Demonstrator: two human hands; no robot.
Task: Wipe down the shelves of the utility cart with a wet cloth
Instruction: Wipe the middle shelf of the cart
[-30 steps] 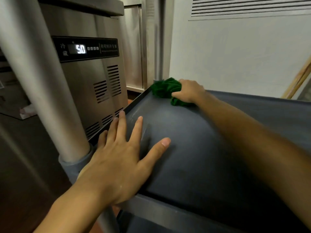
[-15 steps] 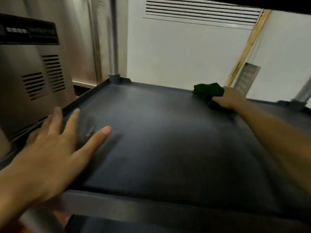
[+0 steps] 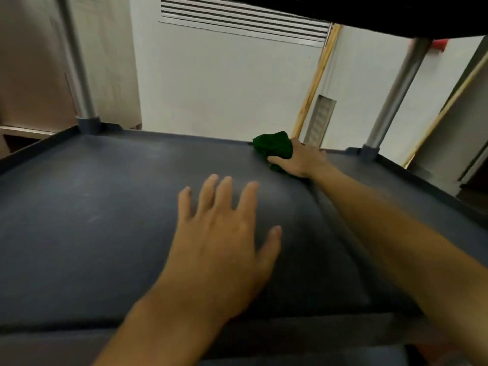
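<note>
A: Where is the cloth [image 3: 273, 146], and why there?
B: It is bunched in your right grip [image 3: 298, 160], the fingers curled around it, pressed on the shelf [image 3: 92, 207] just before the far rim [image 3: 184, 134]; I think you wipe the back edge there.
A: And your left grip [image 3: 224, 233]?
B: Open, fingers spread above the shelf, nearer to you than the cloth; I cannot tell if it touches. Probably it steadies you while you reach

Bare forearms [image 3: 396, 233], left hand [image 3: 221, 239], right hand [image 3: 299, 159], nails seemingly short (view blurred)
</note>
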